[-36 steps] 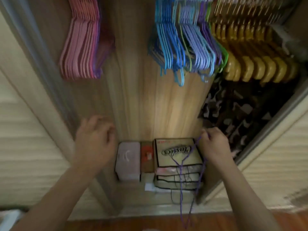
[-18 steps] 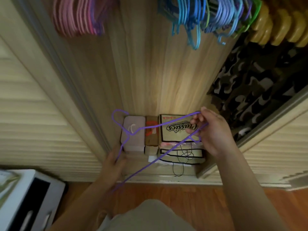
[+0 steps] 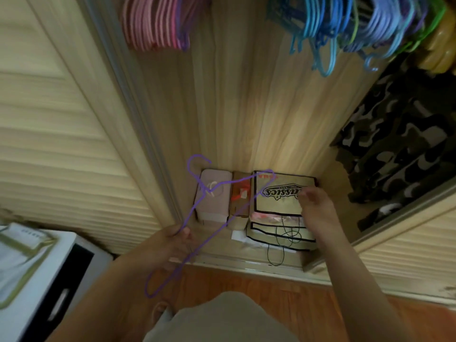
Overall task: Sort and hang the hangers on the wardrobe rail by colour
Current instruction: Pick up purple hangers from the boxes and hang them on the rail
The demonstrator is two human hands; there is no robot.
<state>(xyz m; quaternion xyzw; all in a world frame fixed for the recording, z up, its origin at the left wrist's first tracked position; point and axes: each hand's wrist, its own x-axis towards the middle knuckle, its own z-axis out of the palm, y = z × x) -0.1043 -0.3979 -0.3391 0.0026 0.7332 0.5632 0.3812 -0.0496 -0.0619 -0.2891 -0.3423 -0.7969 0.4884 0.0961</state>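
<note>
My left hand (image 3: 170, 243) grips a thin purple wire hanger (image 3: 195, 208) by one arm, low in front of the open wardrobe; its hook points up and left. My right hand (image 3: 315, 211) hovers over the boxes on the wardrobe floor, off the hanger, fingers loosely apart and holding nothing. Overhead hang a bunch of pink hangers (image 3: 153, 23) with a purple one at its right end, a bunch of blue and lilac hangers (image 3: 345, 28) with a green one (image 3: 434, 18) beside them, and yellow hangers (image 3: 441, 45) at the far right.
On the wardrobe floor stand a pink box (image 3: 214, 203), a brown carton (image 3: 240, 201) and a stack of printed boxes (image 3: 281, 208) with a black cord. Camouflage clothing (image 3: 399, 149) hangs at right. Louvred doors (image 3: 49, 134) flank the opening. A white cabinet (image 3: 37, 280) stands at lower left.
The purple hanger passed from my right hand to my left hand. My right hand let go and dropped toward the boxes. The view tilted down from the rail.
</note>
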